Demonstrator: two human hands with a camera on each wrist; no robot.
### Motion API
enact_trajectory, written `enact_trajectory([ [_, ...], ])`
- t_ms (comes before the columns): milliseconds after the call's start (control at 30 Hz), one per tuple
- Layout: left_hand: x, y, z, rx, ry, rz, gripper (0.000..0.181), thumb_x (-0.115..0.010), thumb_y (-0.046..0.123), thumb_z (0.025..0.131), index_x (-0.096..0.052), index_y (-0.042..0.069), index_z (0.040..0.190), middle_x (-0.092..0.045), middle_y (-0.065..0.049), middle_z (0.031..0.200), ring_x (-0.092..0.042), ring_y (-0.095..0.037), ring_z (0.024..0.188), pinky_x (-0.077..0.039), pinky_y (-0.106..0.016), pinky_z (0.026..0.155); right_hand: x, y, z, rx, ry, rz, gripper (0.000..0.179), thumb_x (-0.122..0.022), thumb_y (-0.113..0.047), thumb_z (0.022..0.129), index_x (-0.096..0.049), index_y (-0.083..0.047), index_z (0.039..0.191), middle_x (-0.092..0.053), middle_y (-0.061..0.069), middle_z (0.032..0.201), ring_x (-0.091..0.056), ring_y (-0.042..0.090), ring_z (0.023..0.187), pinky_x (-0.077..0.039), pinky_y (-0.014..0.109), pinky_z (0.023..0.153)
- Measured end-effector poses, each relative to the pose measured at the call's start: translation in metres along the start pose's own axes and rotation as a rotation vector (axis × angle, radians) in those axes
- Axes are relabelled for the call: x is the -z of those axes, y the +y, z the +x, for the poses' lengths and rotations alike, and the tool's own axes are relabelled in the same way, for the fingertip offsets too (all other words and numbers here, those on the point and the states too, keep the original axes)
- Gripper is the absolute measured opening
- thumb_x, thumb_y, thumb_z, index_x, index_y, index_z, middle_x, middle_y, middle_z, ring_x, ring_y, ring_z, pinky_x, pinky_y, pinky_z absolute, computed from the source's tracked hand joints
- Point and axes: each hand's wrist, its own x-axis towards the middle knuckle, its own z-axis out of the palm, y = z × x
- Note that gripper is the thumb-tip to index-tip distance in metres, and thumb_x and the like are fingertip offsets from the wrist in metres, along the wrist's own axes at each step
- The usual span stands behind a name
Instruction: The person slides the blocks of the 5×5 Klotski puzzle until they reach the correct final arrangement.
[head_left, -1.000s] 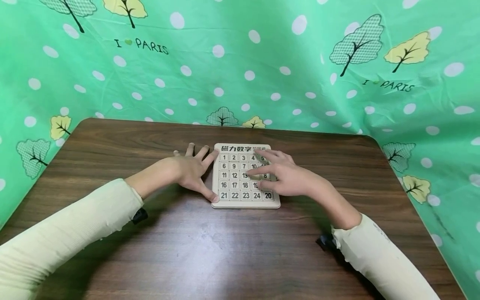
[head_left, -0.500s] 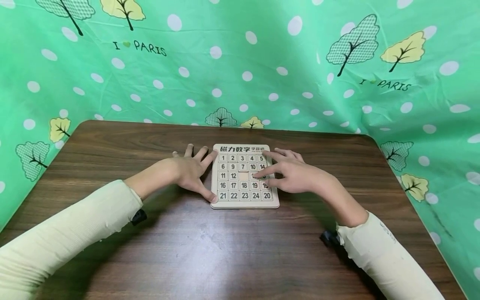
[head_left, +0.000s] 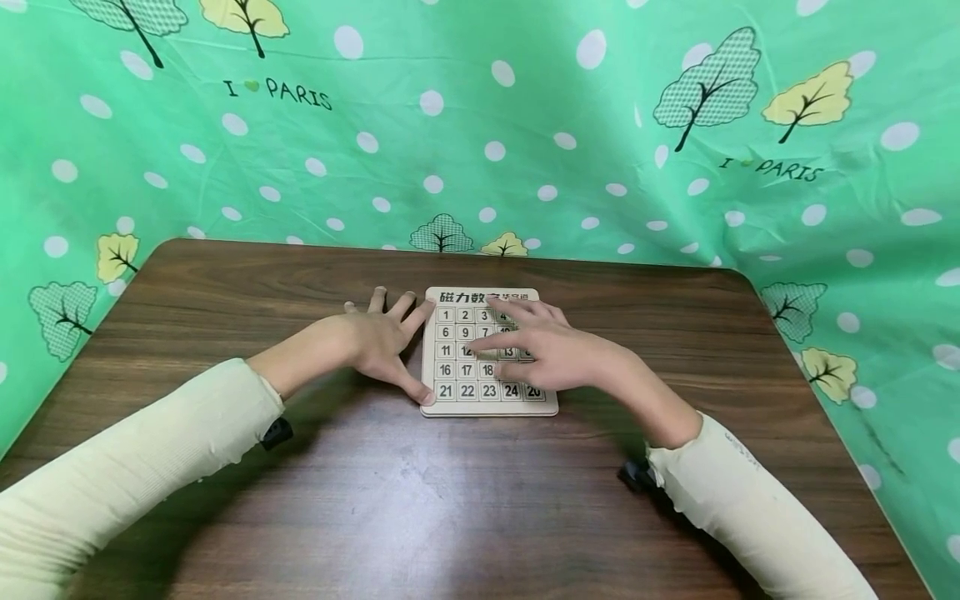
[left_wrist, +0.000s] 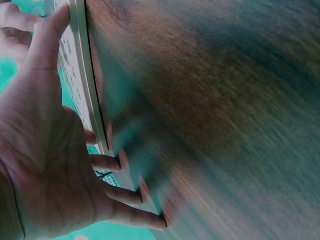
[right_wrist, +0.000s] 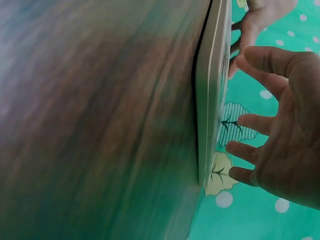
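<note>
A pale number slide puzzle point(head_left: 491, 409) lies flat on the table, with rows of numbered tiles under a printed heading. My left hand point(head_left: 378, 342) is spread at its left side, thumb on the near left corner and index finger at the far left corner. In the left wrist view the thumb reaches over the puzzle's edge point(left_wrist: 86, 70). Over the puzzle's right part is my right hand point(head_left: 566, 354), index fingertip at the tile marked 12 point(head_left: 464, 352). The tile marked 13 point(head_left: 509, 352) sits under that hand, which hides several tiles. In the right wrist view its fingers point(right_wrist: 245, 150) stay extended.
The dark wood table point(head_left: 420, 508) stretches around the puzzle on all sides. A green dotted cloth point(head_left: 480, 108) with printed trees hangs behind and beside the table. A dark wrist device point(head_left: 637, 476) shows under the right sleeve.
Tile 13 has slid one place right, uncovering a gap beside tile 12. My right hand drew right, then moved back left to tile 12. My left hand has stayed in place.
</note>
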Motion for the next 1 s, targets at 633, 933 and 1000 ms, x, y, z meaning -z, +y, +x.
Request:
enact_trajectory([
  [633,-0.004,-0.004,0.003,-0.002,0.001,0.009,0.157,-0.07,0.102,0.076,0.012,0.021,0.182,-0.002,-0.026,0.19,0.0,-0.068,0.17,-0.023,-0.095,0.122,0.005,0.011,-0.005,-0.062,0.005,0.007,0.04,-0.069,-0.027,0.108,-0.078,-0.042,0.144,-0.02,0.012,0.191,-0.014,0.052,0.175,-0.011,0.084,0.134],
  [933,-0.007,-0.006,0.009,0.004,0.015,0.026,0.164,-0.065,0.111,0.067,0.012,0.023,0.182,-0.003,-0.025,0.19,-0.002,-0.069,0.169,-0.025,-0.098,0.118,0.006,0.0,0.012,-0.028,0.013,0.014,0.05,-0.064,-0.029,0.11,-0.067,-0.037,0.159,-0.013,0.014,0.192,-0.013,0.052,0.175,-0.007,0.082,0.136],
  [1000,-0.007,-0.006,0.01,0.004,0.016,0.029,0.164,-0.064,0.111,0.067,0.012,0.023,0.182,-0.003,-0.024,0.19,-0.002,-0.069,0.169,-0.025,-0.098,0.117,0.006,-0.001,0.015,-0.05,0.0,-0.002,0.051,-0.063,-0.031,0.11,-0.065,-0.037,0.16,-0.011,0.012,0.192,-0.012,0.053,0.175,-0.008,0.081,0.137],
])
